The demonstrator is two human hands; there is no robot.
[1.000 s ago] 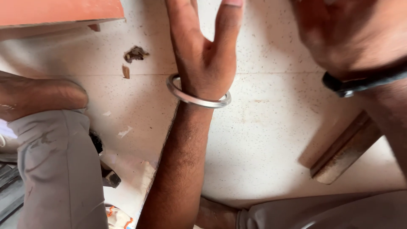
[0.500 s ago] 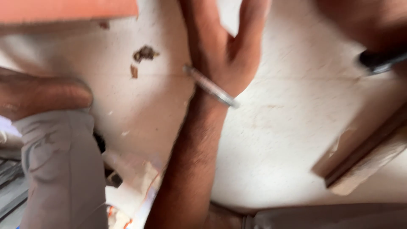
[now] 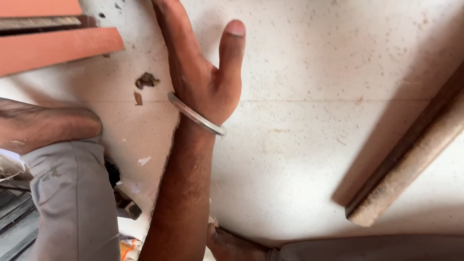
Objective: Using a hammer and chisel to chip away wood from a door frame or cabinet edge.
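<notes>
Reaching hand: I see the left hand [image 3: 205, 72] stretched away from me over the pale speckled floor [image 3: 309, 145], palm side turned down, forearm running up from the near edge of the view.
Fingers: I can make out the thumb [image 3: 231, 53] standing clear of the rest of the hand, well spread to the right; the other fingers run out past the far edge of the picture, so I cannot tell whether they are apart, together or closed on anything.
Wrist: I note a plain metal bangle [image 3: 195, 115] sitting slanted across the wrist.
Right hand: I find it nowhere in this view.
Nearest things: I see orange-red boards [image 3: 53, 46] lying far left, stacked with a darker strip between them, just left of the hand and apart from it; a small brown chip of debris [image 3: 146, 80] lies on the floor between the boards and the wrist.
Right side: I see a long wooden batten [image 3: 411, 154] lying slantwise on the floor, well apart from the hand, its blunt end pointing near.
Near left: I see a bare foot [image 3: 46, 126] resting on the floor beside a grey trouser leg [image 3: 72, 203].
Near edge: I see another grey trouser leg [image 3: 367, 249] lying along the bottom.
</notes>
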